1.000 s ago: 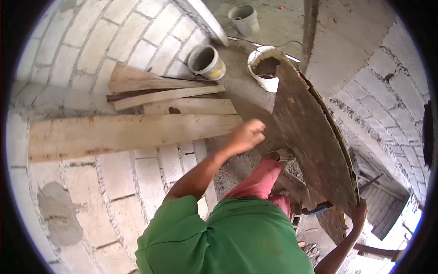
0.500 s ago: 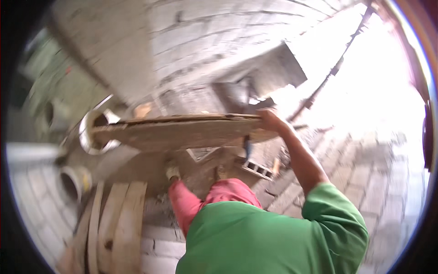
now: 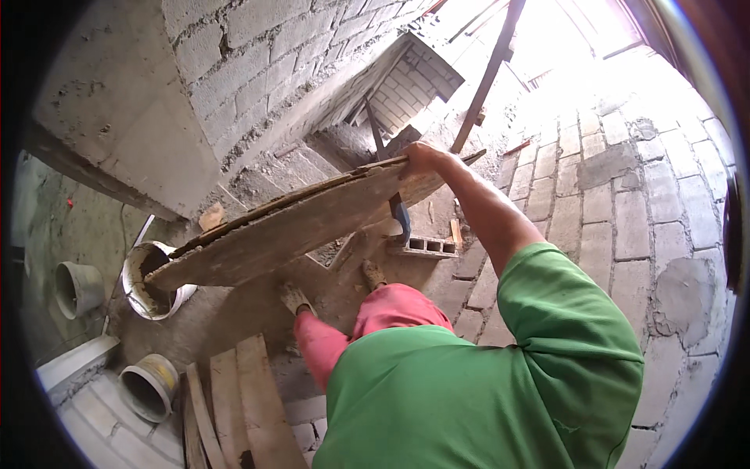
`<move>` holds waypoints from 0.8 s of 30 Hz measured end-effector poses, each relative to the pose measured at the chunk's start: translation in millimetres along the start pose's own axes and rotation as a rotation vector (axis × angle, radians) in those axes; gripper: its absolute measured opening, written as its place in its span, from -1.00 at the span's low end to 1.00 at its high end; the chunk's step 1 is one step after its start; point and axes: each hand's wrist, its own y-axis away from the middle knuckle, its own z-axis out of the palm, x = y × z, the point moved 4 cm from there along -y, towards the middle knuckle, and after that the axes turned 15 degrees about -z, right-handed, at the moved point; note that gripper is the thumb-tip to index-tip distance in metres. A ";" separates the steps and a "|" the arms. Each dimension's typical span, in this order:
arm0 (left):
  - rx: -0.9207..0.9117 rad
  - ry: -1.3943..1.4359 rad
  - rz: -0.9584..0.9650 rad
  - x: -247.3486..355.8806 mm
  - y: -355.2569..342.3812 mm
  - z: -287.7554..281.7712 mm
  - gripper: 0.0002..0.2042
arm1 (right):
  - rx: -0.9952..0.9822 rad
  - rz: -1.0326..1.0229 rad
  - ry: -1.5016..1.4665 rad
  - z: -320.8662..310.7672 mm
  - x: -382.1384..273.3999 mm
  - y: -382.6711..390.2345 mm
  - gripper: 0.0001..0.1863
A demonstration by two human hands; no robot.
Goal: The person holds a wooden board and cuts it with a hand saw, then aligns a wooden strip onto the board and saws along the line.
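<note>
My right hand [image 3: 423, 159] is closed over the upper edge of a broad, worn wooden board [image 3: 289, 223]. At least one more layer of wood shows along its top edge. The board slants across in front of my legs, its lower left end overlapping the mouth of a white bucket [image 3: 168, 305]; I cannot tell if they touch. Under my right hand, a dark blue handle-like piece [image 3: 401, 219] hangs beside the board; what it belongs to is hidden. My left hand is out of sight.
A hollow concrete block [image 3: 428, 248] lies beyond my feet. More buckets [image 3: 148, 388] are at the left, near loose planks [image 3: 248, 399] at lower left. A block wall [image 3: 258, 47] rises ahead, and a long beam [image 3: 492, 70] leans at the far right.
The board has tilted, its right end rising with my right hand, which has shifted up and left. The view has turned and become sharper.
</note>
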 end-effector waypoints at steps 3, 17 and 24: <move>-0.157 0.025 -0.004 -0.4 1.1 17.7 -0.48 | 0.020 -0.033 0.059 -3.0 -22.9 12.0 -0.38; -0.101 0.574 -0.109 -21.3 -21.2 31.4 -0.51 | 0.080 0.018 -0.041 -6.8 -45.9 24.2 -0.41; -0.218 1.223 -0.420 -184.1 20.2 44.6 -0.46 | 0.064 0.019 -0.109 3.1 -28.0 22.4 -0.45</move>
